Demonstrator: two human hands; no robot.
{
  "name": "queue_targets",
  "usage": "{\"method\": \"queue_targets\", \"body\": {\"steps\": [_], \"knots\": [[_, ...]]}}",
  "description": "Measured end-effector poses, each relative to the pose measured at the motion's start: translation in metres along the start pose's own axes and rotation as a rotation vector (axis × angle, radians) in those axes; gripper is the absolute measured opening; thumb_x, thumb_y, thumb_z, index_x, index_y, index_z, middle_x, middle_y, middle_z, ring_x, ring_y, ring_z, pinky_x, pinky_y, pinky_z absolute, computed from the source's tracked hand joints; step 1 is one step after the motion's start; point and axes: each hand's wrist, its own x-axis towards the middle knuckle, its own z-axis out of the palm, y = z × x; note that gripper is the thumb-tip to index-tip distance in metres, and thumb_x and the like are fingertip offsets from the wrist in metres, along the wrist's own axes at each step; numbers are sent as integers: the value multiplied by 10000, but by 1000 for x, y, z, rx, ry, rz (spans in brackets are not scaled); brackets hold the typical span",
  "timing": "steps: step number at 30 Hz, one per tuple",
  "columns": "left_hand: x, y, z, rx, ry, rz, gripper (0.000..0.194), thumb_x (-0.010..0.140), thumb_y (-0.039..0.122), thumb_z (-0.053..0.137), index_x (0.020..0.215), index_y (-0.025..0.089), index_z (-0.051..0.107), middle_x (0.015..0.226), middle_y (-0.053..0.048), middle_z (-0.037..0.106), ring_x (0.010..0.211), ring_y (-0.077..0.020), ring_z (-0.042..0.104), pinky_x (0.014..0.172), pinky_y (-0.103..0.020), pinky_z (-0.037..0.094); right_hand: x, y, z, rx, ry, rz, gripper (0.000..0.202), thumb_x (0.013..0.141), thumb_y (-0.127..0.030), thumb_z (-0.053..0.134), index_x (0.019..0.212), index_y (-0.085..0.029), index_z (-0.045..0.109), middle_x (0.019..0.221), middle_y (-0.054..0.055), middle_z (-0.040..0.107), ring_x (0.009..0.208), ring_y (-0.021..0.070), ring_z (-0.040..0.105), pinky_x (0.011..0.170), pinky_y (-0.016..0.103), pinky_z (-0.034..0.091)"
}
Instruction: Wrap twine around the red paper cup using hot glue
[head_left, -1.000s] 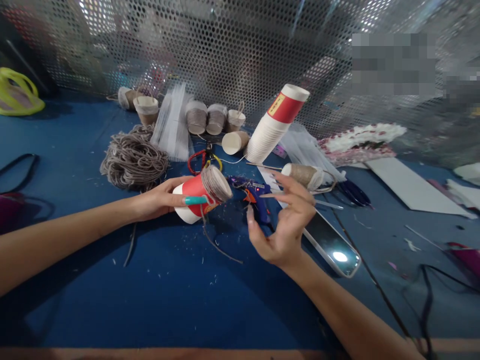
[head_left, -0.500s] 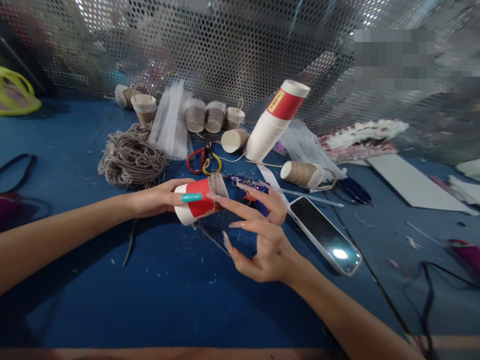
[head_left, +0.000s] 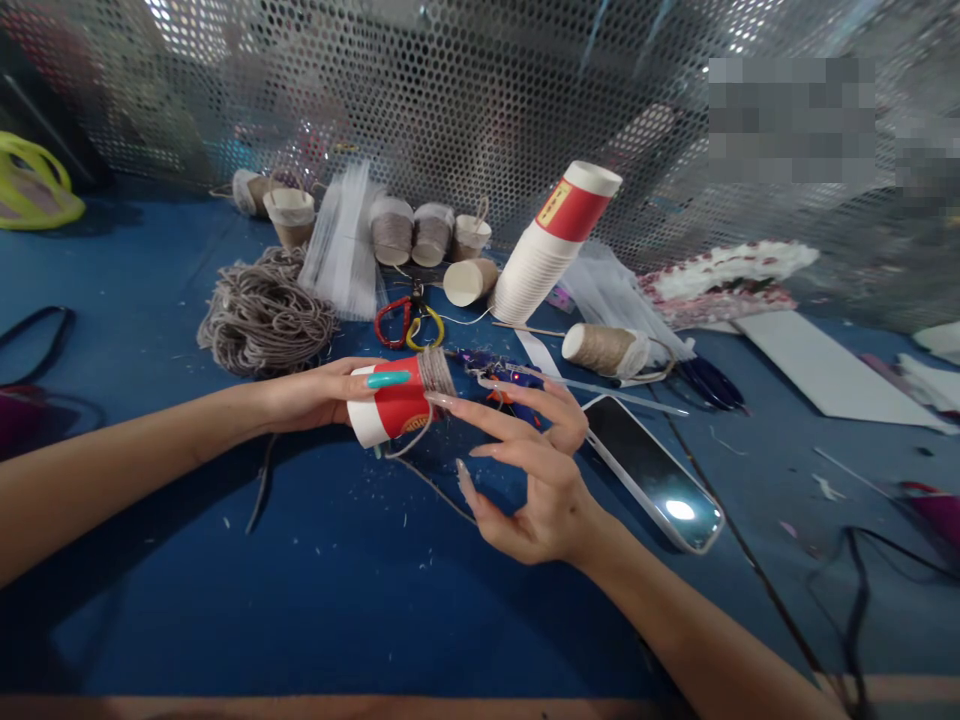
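Note:
My left hand is closed round a red and white paper cup that lies tilted on its side above the blue table. Grey cord is wound in several turns round the end of the cup that faces right, and a loose strand hangs below. With fingers spread, my right hand is beside that end. Its index fingertip is at or very near the edge of the windings; contact is hard to tell. Behind my right fingers lies a blue glue gun, partly hidden.
A heap of grey cord lies left of scissors with red and yellow handles. A leaning stack of paper cups stands behind, near several cord-wrapped cups. To the right are a phone and another wrapped cup.
The cup has turned a little in my left hand, showing a yellow mark and a loop of loose cord. My right hand has shifted slightly right, its fingers still spread.

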Motion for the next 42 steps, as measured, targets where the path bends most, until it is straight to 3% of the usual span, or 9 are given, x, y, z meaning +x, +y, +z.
{"method": "queue_targets", "body": {"steps": [10, 16, 23, 27, 29, 33, 42], "knots": [[-1, 10, 11, 35, 51, -73, 651, 702, 550, 729, 1238, 199, 614, 1145, -99, 713, 941, -222, 681, 763, -267, 550, -3, 4, 4, -128, 138, -148, 123, 777, -187, 582, 826, -244, 485, 1108, -2, 743, 1050, 223, 539, 1017, 479, 334], [1, 11, 11, 31, 93, -77, 548, 761, 505, 665, 1210, 193, 625, 1027, -105, 729, 794, -198, 677, 622, -242, 543, -3, 3, 3, -108, -5, -98, 220, 791, -205, 584, 965, -242, 453, 1173, 27, 725, 1197, 258, 510, 1033, 524, 313], [1, 19, 13, -70, 226, -160, 427, 754, 475, 660, 1038, 156, 664, 841, -89, 717, 634, -156, 635, 474, -192, 496, -3, 5, 2, -102, 37, -122, 242, 761, -167, 596, 942, -243, 455, 1086, 20, 752, 1086, 239, 561, 1012, 520, 316], [2, 20, 13, -74, 216, -167, 403, 776, 457, 634, 1033, 147, 650, 768, -78, 699, 578, -146, 617, 427, -181, 473, -3, 5, 5, -50, 99, -85, 252, 753, -179, 600, 951, -246, 459, 1072, 21, 742, 1034, 222, 575, 989, 480, 369], [2, 19, 13, -63, 212, -169, 406, 777, 455, 635, 1040, 146, 652, 774, -81, 702, 574, -145, 617, 426, -183, 478, -2, 5, 5, -43, 95, -58, 275, 762, -201, 575, 1000, -252, 446, 1167, 34, 710, 1105, 230, 559, 1003, 482, 363], [2, 17, 12, -46, 216, -169, 442, 771, 479, 650, 1063, 148, 665, 842, -96, 719, 621, -152, 637, 461, -189, 490, 1, 5, 4, -71, -48, -30, 310, 783, -222, 550, 1064, -250, 423, 1296, 52, 656, 1288, 255, 443, 1070, 523, 293], [3, 17, 10, -59, 195, -169, 428, 762, 479, 655, 1024, 141, 680, 822, -90, 716, 623, -151, 634, 475, -193, 495, -2, 6, 2, -42, -16, -48, 249, 761, -180, 580, 967, -259, 464, 1200, 7, 714, 1192, 246, 529, 1048, 494, 311]]}}
